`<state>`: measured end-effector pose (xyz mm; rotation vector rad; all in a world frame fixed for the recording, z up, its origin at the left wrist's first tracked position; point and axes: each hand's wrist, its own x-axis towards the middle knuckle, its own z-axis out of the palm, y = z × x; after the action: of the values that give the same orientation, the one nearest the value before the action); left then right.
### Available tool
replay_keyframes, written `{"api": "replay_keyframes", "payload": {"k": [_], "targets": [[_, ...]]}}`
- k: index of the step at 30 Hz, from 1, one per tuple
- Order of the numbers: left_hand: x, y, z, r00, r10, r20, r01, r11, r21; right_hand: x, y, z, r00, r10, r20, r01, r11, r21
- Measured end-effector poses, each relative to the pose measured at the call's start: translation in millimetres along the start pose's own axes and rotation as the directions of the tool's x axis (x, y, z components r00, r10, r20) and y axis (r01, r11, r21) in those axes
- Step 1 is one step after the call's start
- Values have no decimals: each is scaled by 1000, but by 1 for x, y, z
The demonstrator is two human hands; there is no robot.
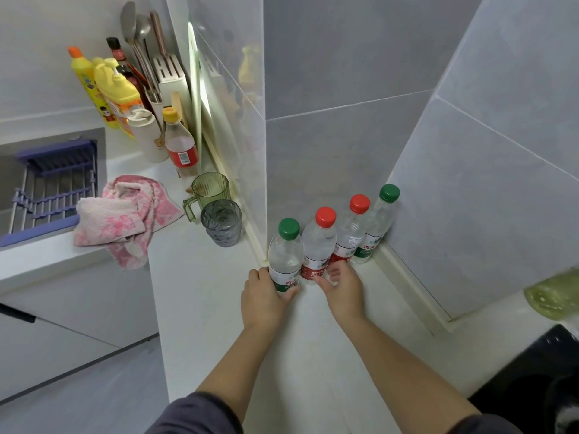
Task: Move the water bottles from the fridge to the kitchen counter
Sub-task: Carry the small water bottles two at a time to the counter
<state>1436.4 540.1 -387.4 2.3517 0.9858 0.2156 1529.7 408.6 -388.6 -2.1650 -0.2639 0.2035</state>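
Two bare forearms in dark grey sleeves reach over the white kitchen counter toward four clear plastic water bottles standing upright in a row against the grey tiled wall. The left hand wraps its fingers around the base of the nearest green-capped bottle. The right hand has its fingers spread loosely, touching the base of the red-capped bottle beside it. Behind stand a second red-capped bottle and a far green-capped bottle. Left of the row sit a grey ribbed glass tumbler, a green transparent mug and a crumpled pink towel
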Motion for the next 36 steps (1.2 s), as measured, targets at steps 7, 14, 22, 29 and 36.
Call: {"api": "replay_keyframes", "payload": {"k": [7,14,22,29,36], "targets": [[4,0,6,991,-16,135,-25,956,293,5,-2,-4,995,-103,20,105,982,-157],[6,2,10,987,-52,149,12,967,255,5,-2,-6,992,-123,31,127,970,-206],[-16,-1,-17,983,-109,147,41,914,404,-18,-4,-26,983,-102,150,150,923,-355],[-126,-19,-76,993,109,-38,-69,826,559,-101,-14,-73,941,-245,235,339,683,-647],[-273,-20,-142,950,152,-271,16,847,531,-215,-47,-117,850,-421,316,514,532,-673]]}}
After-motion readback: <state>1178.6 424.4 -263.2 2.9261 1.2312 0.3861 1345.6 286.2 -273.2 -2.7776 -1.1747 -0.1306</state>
